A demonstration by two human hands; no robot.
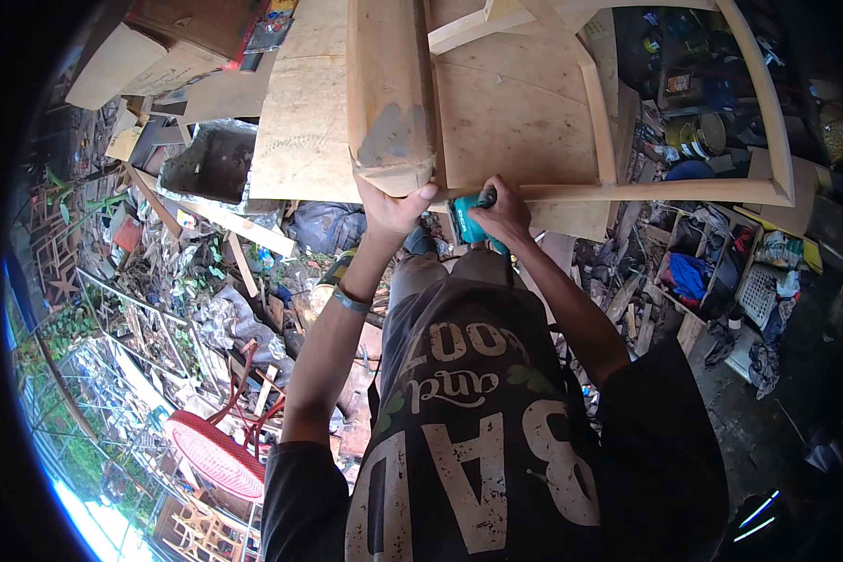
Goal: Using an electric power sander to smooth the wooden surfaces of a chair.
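Observation:
My left hand (393,208) presses up against the near end of a thick wooden block (389,89) that stands on a plywood sheet (515,122). My right hand (504,214) grips a teal power tool (466,223) just beside it, held against the near edge of a thin wooden frame (684,191) lying on the plywood. The tool's working end is hidden behind my hand and the frame's edge. A blue band sits on my left wrist.
Scrap wood, boards and rubble (225,225) lie to the left, along with a red woven stool (217,454). On the right stand crates of clothes and odds (712,272) and paint cans (698,136). Green plants (66,328) grow at far left.

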